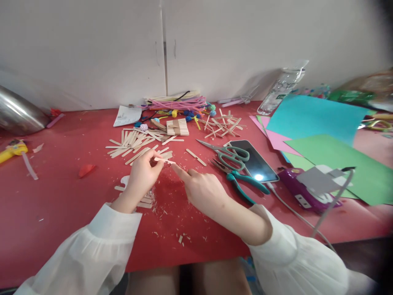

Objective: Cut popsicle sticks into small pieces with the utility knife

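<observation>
My left hand [143, 174] pinches a small wooden craft stick [164, 160] between thumb and fingers, above the middle of the red table. With its index finger stretched out, my right hand [201, 186] points at the stick's right end and appears to touch it. Its other fingers are curled, and nothing shows in them. Beyond the left hand lies a loose heap of craft sticks [132, 141]. One notched craft stick [196, 157] rests apart, past the right fingertips. Several cut stick pieces [145, 203] lie partly hidden beside my left wrist.
Right of my hands lie scissors [229, 155], teal-handled pliers [242, 180] and a phone [254, 161] with a cable. A purple power strip [302, 188] and coloured paper [319, 119] are farther right. Behind are thin sticks [224, 125] and a plastic bottle [281, 90]. Wood shavings litter the red table [190, 221].
</observation>
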Demonstrator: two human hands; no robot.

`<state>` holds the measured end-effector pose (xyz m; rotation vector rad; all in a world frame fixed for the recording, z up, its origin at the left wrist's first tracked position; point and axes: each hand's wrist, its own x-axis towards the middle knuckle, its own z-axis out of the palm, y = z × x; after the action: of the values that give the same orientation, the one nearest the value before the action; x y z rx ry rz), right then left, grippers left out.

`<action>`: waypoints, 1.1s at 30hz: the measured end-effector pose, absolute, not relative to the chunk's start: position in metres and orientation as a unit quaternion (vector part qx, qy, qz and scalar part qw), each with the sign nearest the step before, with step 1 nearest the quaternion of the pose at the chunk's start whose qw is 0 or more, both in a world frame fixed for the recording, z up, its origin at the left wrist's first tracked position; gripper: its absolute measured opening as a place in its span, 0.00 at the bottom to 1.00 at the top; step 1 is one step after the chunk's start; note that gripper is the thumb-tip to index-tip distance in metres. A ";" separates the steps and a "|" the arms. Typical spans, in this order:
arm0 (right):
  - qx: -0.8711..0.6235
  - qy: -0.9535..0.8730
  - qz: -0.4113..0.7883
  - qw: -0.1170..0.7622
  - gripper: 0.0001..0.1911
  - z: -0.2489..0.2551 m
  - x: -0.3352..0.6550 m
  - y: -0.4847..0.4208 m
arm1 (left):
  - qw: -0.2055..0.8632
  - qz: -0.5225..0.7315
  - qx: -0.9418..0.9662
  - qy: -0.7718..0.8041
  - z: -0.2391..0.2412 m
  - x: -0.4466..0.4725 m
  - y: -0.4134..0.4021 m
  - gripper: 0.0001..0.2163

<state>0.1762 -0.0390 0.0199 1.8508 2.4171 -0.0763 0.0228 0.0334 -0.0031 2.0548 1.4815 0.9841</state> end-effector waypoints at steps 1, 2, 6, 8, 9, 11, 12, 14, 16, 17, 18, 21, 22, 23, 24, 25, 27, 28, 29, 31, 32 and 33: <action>0.607 0.793 -0.032 0.039 0.32 0.019 0.176 -0.039 | 0.208 0.355 0.739 0.534 -0.003 0.023 0.033 0.05; 0.606 0.794 -0.038 0.029 0.31 0.018 0.176 -0.039 | 0.207 0.357 0.739 0.533 -0.004 0.023 0.034 0.05; 0.606 0.792 -0.076 -0.018 0.30 0.012 0.178 -0.038 | 0.212 0.363 0.740 0.524 -0.006 0.022 0.035 0.05; 0.607 0.787 -0.101 -0.046 0.30 0.009 0.179 -0.037 | 0.220 0.361 0.737 0.528 -0.007 0.021 0.036 0.05; 0.607 0.785 -0.112 -0.057 0.30 0.008 0.180 -0.037 | 0.224 0.360 0.734 0.530 -0.007 0.020 0.036 0.05; 0.606 0.784 -0.118 -0.071 0.29 0.008 0.182 -0.036 | 0.230 0.360 0.728 0.536 -0.007 0.019 0.037 0.05; 0.605 0.785 -0.109 -0.071 0.29 0.008 0.183 -0.035 | 0.231 0.359 0.726 0.538 -0.007 0.019 0.037 0.04; 0.607 0.789 -0.075 -0.055 0.29 0.010 0.184 -0.035 | 0.233 0.359 0.724 0.542 -0.008 0.019 0.039 0.04; 0.609 0.791 -0.041 -0.033 0.29 0.011 0.185 -0.036 | 0.243 0.363 0.720 0.539 -0.008 0.019 0.040 0.04; 0.610 0.791 -0.029 -0.024 0.29 0.012 0.185 -0.036 | 0.249 0.368 0.718 0.536 -0.009 0.019 0.041 0.04; 0.610 0.792 -0.022 -0.018 0.29 0.013 0.186 -0.036 | 0.254 0.373 0.715 0.534 -0.009 0.019 0.041 0.04; 0.606 0.795 -0.011 -0.014 0.29 0.013 0.186 -0.036 | 0.258 0.381 0.710 0.533 -0.010 0.019 0.041 0.04; 0.605 0.796 -0.008 -0.014 0.29 0.014 0.186 -0.036 | 0.258 0.380 0.710 0.534 -0.009 0.019 0.041 0.03; 0.605 0.796 -0.006 -0.013 0.29 0.014 0.186 -0.036 | 0.257 0.378 0.710 0.535 -0.009 0.019 0.041 0.03; 0.606 0.796 -0.005 -0.012 0.29 0.014 0.186 -0.036 | 0.256 0.377 0.711 0.536 -0.009 0.019 0.041 0.03; 0.607 0.795 -0.003 -0.010 0.29 0.014 0.186 -0.036 | 0.254 0.376 0.711 0.537 -0.009 0.019 0.041 0.04; 0.609 0.793 -0.002 -0.002 0.30 0.015 0.185 -0.036 | 0.248 0.376 0.714 0.536 -0.008 0.019 0.041 0.04; 0.610 0.792 -0.003 0.001 0.30 0.015 0.185 -0.037 | 0.244 0.376 0.716 0.535 -0.009 0.019 0.041 0.04; 0.611 0.792 -0.006 0.004 0.30 0.015 0.184 -0.037 | 0.241 0.376 0.718 0.535 -0.009 0.019 0.041 0.04; 0.611 0.792 -0.019 0.004 0.31 0.014 0.182 -0.037 | 0.237 0.372 0.720 0.536 -0.009 0.019 0.040 0.04; 0.611 0.791 -0.029 -0.001 0.31 0.014 0.182 -0.037 | 0.235 0.370 0.720 0.538 -0.009 0.018 0.040 0.04; 0.612 0.790 -0.041 -0.008 0.31 0.013 0.181 -0.037 | 0.233 0.368 0.720 0.540 -0.009 0.018 0.040 0.05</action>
<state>0.1810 -0.0371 0.0133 1.9318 2.4933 -0.1307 0.0185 0.0396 -0.0089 1.9783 1.4836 1.0101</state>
